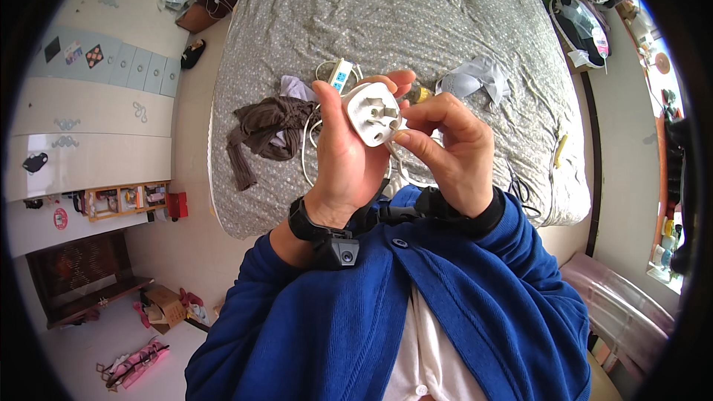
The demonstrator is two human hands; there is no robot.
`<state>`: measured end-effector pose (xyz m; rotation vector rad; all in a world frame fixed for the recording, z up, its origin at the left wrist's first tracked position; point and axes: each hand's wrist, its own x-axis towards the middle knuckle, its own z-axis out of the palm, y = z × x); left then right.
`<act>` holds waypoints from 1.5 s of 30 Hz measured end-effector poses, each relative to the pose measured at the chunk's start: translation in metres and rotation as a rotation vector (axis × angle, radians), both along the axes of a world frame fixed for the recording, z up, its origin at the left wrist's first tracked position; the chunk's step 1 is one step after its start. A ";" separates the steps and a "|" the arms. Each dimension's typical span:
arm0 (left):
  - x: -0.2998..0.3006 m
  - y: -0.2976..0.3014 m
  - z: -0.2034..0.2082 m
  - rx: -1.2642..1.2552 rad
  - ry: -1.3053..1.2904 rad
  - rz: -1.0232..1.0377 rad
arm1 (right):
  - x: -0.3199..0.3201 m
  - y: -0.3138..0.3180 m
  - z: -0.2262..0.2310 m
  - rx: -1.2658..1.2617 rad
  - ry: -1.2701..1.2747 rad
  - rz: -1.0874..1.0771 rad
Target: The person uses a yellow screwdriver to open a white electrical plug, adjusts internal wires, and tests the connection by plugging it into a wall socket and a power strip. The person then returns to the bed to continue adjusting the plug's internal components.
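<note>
Their L hand (344,167), palm up, cups a plug (370,120); R hand (454,150) pinches its edge, thumb + finger. Plug's wht, rounded.

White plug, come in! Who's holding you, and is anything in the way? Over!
Left hand: cradling white plug. Right hand: pinching at its right edge. Power strip and brown garment on bed; nothing seen blocking hands.

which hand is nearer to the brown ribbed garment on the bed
Left: the left hand, cupped around a white plug, is just right of the brown ribbed garment in the picture; the right hand is farther right, beyond the plug.
</note>
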<state>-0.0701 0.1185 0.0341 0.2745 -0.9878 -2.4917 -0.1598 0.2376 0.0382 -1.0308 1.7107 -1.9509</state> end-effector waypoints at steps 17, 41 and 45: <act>0.000 0.010 0.007 -0.027 -0.043 0.106 | 0.006 0.006 0.002 -0.116 0.329 -0.145; 0.001 0.009 0.007 0.051 0.060 -0.066 | 0.011 0.004 0.012 -0.088 0.566 -0.091; 0.000 0.008 0.005 0.062 0.085 -0.086 | 0.014 0.004 0.010 -0.094 0.437 -0.069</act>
